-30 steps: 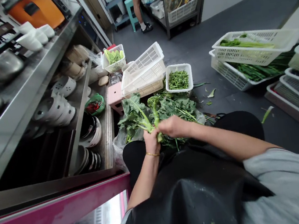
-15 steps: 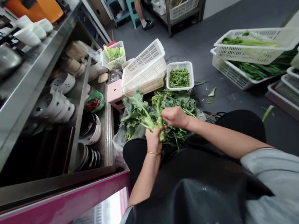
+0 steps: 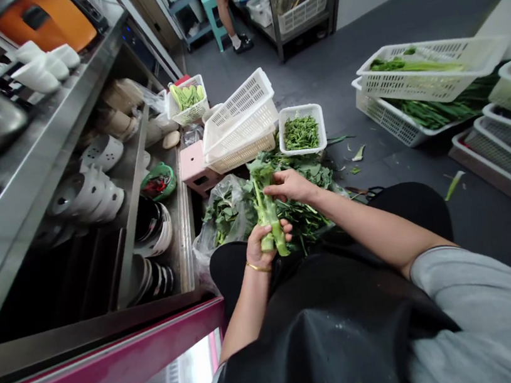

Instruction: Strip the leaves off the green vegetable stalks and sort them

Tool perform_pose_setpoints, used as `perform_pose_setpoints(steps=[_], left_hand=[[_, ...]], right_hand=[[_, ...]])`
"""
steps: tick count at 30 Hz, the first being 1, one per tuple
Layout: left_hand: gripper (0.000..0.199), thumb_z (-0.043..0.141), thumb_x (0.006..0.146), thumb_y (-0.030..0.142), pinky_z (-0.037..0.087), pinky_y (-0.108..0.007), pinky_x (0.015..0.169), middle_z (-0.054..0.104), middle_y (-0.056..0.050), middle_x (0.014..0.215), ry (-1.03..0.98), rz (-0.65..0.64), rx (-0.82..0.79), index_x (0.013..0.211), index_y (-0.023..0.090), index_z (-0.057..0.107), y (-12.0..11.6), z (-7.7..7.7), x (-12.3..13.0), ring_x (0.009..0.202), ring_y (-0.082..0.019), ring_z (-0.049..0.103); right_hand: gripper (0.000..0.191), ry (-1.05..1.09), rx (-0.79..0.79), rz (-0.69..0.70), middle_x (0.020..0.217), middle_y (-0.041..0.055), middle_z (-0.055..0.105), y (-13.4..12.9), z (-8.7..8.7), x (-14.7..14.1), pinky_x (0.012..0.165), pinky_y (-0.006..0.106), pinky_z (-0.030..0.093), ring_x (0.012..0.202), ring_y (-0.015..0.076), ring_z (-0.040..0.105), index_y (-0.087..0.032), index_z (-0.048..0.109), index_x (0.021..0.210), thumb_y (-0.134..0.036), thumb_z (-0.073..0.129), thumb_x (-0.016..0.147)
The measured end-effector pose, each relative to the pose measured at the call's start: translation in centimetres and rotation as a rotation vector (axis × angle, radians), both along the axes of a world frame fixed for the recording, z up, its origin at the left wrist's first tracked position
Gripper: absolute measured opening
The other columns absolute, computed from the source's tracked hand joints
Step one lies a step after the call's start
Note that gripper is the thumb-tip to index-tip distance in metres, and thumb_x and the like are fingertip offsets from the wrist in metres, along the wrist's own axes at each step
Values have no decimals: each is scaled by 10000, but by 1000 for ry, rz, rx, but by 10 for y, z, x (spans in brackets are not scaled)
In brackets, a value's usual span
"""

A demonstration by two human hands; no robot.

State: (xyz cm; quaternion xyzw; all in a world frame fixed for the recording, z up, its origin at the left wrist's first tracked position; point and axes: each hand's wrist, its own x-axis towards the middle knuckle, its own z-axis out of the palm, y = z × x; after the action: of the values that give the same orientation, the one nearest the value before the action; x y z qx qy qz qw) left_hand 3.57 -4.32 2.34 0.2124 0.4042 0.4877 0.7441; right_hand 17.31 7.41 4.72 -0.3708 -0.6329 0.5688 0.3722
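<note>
Two thick, pale green leafy vegetable stalks (image 3: 271, 230) stand side by side in my left hand (image 3: 261, 246), whose fingers wrap round their lower ends. My right hand (image 3: 290, 186) is closed at the upper part of the stalks, with thumb and fingers pinched at a leafy stem; exactly what lies between the fingertips is partly hidden. Below and behind the hands lies a heap of leafy greens (image 3: 303, 210). A clear plastic bag (image 3: 237, 197) with more leaves in it sits to the left.
Ahead are a white basket of cut green pieces (image 3: 302, 133), tilted white baskets (image 3: 244, 110) and a pink stool (image 3: 194, 167). Stacked vegetable baskets (image 3: 433, 71) stand right. A steel shelf (image 3: 53, 144) with bowls runs along the left. A person's leg (image 3: 224, 6) shows far back.
The stalks in my left hand have come together and stand more upright; the broad leaves on the left no longer spread out. My right hand has shifted slightly up, its fingers now reaching the stalks' upper part.
</note>
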Motion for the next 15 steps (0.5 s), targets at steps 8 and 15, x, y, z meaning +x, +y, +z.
perform_pose_setpoints(steps=[8, 15], left_hand=[[330, 690, 627, 255, 447, -224, 495, 644, -97, 799, 7, 107, 50, 893, 98, 576, 1, 7, 2, 610, -127, 569], [347, 700, 635, 233, 465, -241, 518, 650, -100, 839, 51, 136, 149, 927, 119, 551, 0, 11, -2, 643, -139, 578]], right_hand=[[395, -375, 386, -120, 602, -13, 550, -16, -14, 18, 584, 209, 328, 596, 97, 464, -153, 602, 656, -484, 508, 850], [391, -644, 269, 90, 843, 41, 670, -4, -3, 48, 638, 232, 401, 710, 151, 590, -210, 687, 917, -554, 631, 741]])
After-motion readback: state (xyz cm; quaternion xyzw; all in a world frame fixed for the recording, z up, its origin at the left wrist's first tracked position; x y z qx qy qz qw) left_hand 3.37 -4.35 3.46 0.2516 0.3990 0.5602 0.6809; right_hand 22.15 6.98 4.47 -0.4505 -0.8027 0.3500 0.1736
